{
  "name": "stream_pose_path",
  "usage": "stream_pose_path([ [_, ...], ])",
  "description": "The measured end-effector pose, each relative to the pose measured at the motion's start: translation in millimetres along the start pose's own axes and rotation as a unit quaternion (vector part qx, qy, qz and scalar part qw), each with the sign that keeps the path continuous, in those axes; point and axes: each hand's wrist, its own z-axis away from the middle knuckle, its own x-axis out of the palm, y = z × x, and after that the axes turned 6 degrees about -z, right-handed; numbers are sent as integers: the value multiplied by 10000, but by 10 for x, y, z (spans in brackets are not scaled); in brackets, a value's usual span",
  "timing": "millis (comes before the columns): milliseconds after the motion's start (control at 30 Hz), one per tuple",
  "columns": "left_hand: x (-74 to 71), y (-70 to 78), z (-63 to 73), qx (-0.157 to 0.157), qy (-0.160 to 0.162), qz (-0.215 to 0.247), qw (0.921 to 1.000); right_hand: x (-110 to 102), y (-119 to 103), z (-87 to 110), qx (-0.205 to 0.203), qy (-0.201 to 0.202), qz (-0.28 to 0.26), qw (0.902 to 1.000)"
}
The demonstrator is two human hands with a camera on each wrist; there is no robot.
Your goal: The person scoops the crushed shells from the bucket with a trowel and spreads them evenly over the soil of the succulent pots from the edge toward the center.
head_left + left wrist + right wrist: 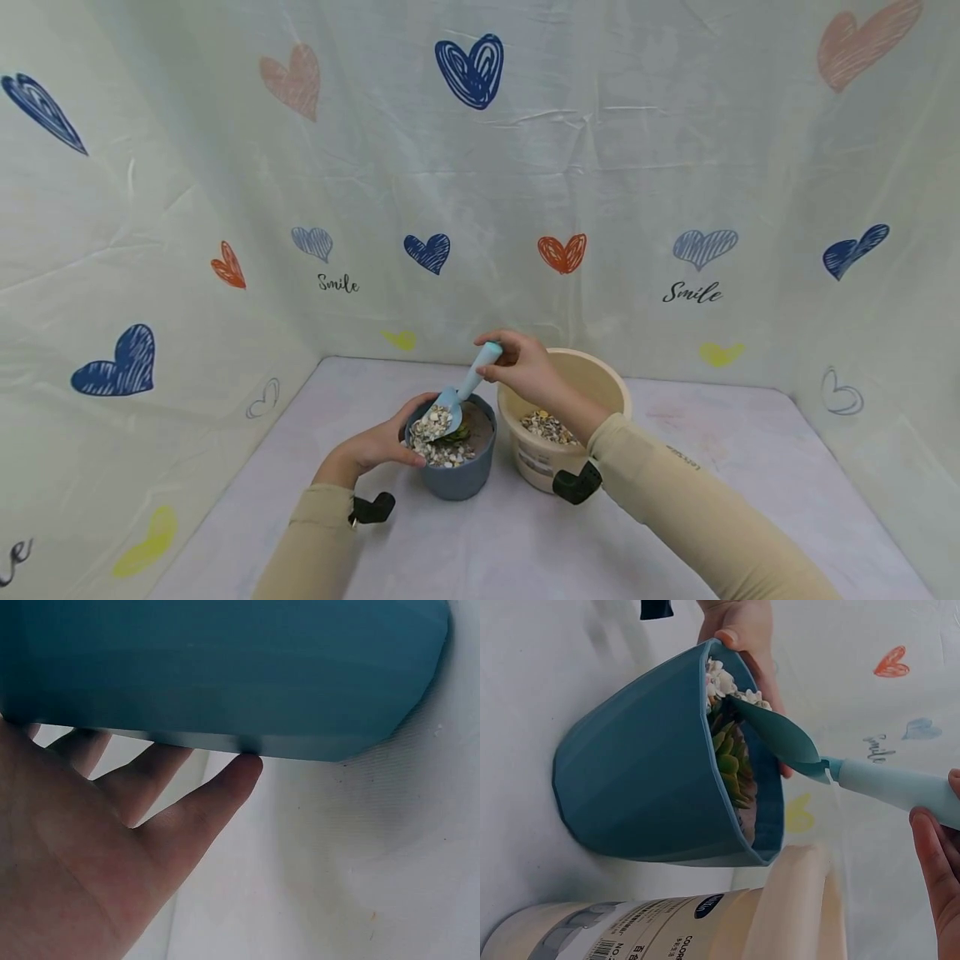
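Note:
A blue-grey flower pot (457,482) stands on the table, with a small green succulent (731,761) inside. White pebbles (448,456) lie round the plant on the left and near sides; brown soil shows on the right. My left hand (381,442) grips the pot at its left side, thumb by the near rim and fingers round the far side. With my right hand (528,368) I hold the handle of a light blue shovel (472,381). Its blade tilts down over the left of the pot, with pebbles on and around it.
Right of the pot and close to it stands a cream bucket (592,379), with mixed pebbles (550,427) in the bottom. My right forearm passes over its near rim. A white curtain (495,183) with printed hearts hangs behind the pale table (465,554).

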Motion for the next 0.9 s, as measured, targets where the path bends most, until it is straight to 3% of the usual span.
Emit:
stream_pose_path([
  [333, 92, 40, 32, 161, 184, 249, 9994, -3, -6, 0, -39, 30, 87, 9999],
  [900, 272, 127, 109, -406, 861, 322, 9949, -12, -80, -6, 10, -43, 261, 9997],
])
